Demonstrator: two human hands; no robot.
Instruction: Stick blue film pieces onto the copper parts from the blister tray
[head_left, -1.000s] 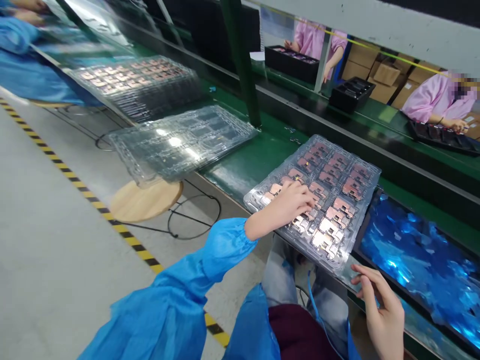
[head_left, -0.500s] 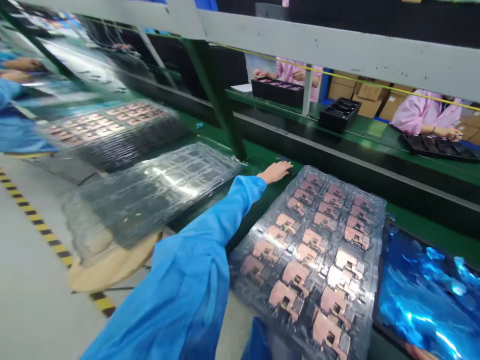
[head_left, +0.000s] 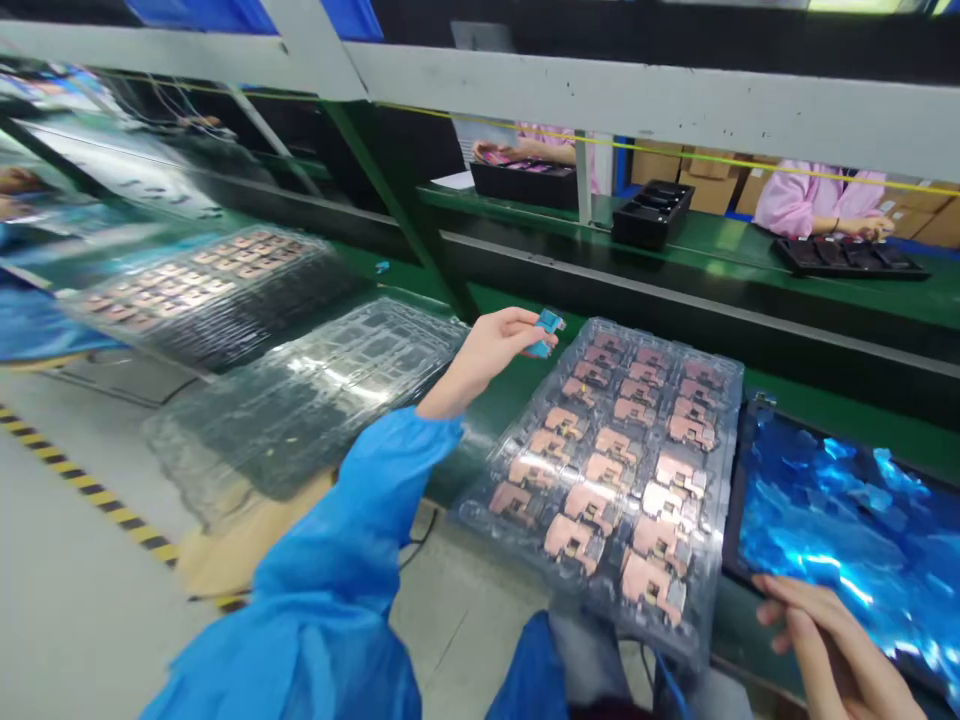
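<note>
My left hand (head_left: 491,355) is closed in a pinch on a small flat blue part (head_left: 550,321) with a metallic-looking edge, raised above the bench just left of a clear plastic tray (head_left: 495,510). Rows of copper-pink parts (head_left: 574,540) with dark square cut-outs lie in that tray's pockets. At lower right, my right hand (head_left: 840,640) has its fingers loosely bent and apart, with nothing visible in them. It hovers by the near edge of a dark tray (head_left: 739,520) heaped with shiny blue film pieces (head_left: 847,520).
Left of me lie clear moulded trays (head_left: 322,390) overhanging the bench, and beyond them a tray stack (head_left: 247,320) with copper parts. A slanted green post (head_left: 405,200) stands behind. Across the line, people in pink handle black trays (head_left: 847,258). A blue-sleeved person is at far left.
My left hand has drawn back from the bench behind the tray and now holds the blue part up. My right hand has come further into view at lower right.
</note>
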